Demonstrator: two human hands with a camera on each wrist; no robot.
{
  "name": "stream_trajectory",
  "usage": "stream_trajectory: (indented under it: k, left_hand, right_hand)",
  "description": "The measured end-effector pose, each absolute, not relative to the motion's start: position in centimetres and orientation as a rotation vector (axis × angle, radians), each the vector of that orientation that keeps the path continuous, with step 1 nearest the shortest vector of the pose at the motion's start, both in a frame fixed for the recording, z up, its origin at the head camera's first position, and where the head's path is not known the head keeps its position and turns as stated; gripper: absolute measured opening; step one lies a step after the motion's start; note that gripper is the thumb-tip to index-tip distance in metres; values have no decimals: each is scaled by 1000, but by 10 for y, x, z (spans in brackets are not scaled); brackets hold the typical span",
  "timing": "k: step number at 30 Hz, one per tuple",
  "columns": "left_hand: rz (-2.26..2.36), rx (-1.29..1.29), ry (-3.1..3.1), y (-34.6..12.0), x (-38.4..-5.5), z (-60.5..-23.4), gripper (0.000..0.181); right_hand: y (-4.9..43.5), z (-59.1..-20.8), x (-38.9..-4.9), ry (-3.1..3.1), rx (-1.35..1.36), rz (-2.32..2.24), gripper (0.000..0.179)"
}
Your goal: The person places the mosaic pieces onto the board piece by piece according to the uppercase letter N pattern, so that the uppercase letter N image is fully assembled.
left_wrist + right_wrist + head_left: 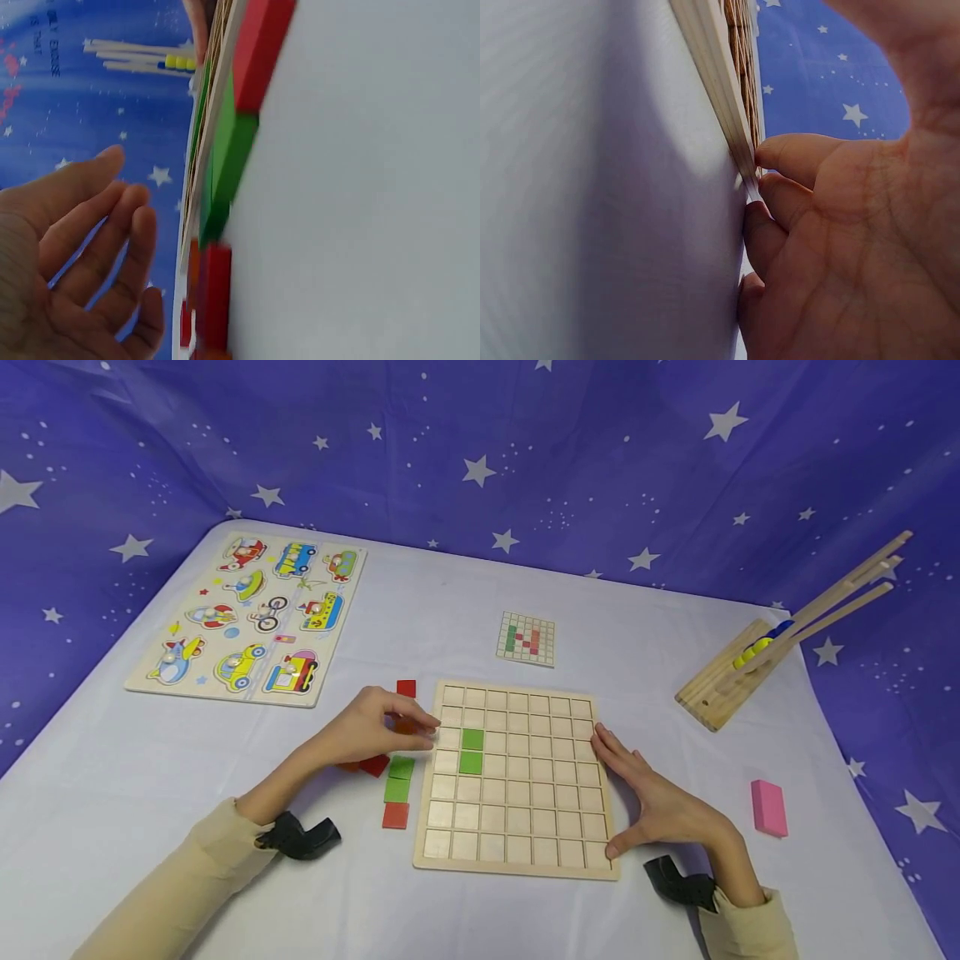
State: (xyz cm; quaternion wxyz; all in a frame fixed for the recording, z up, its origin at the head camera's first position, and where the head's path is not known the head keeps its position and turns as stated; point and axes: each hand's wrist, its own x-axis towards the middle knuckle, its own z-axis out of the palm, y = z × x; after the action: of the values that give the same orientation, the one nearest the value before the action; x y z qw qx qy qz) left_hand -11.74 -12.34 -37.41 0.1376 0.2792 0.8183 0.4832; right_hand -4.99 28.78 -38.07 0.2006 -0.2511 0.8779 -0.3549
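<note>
A wooden grid board (pixel 517 872) lies on the white table, with two green square tiles (pixel 472 740) one below the other in its second column. My left hand (pixel 371 727) hovers at the board's left edge, over loose tiles. In the left wrist view its loosely bent fingers (pixel 135 247) have nothing between them. Beside the board on the left are green tiles (pixel 397 790), a red tile (pixel 396 816) and more red and orange ones, partly hidden by the hand. My right hand (pixel 660 797) rests along the board's right edge, thumb at the lower right corner.
Behind the board lies a small pattern card (pixel 526 647) with coloured squares. A vehicle peg puzzle (pixel 187 687) sits at the back left. On the right stand a wooden rack (pixel 708 702) with blue and yellow beads and a pink block (pixel 768 808). A starry purple cloth hangs behind.
</note>
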Motion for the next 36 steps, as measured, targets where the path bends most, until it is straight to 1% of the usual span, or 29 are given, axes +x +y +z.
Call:
stream_trajectory:
  k: [6,13,20,24,30,36]
  left_hand:
    - [1259,800,2404,-145,-113,-377,23]
    - [1146,862,2464,-152,-112,-381,27]
    - [1122,979,2438,-154,-111,-385,18]
    - [1143,1001,2395,-153,-110,-384,16]
    - [1183,973,2353,-150,-109,-383,17]
    - [1220,878,2308,-146,-108,-383,15]
  right_hand:
    - [289,-381,-50,2464,-721,-991,132]
    - [289,-382,-49,2454,-715,-999,132]
    - [288,-381,-50,2456,-719,-999,133]
    - [288,-381,-50,2467,-719,-994,134]
    - [287,-381,-50,2469,-700,-986,137]
    - [287,-380,-50,2465,-700,-981,136]
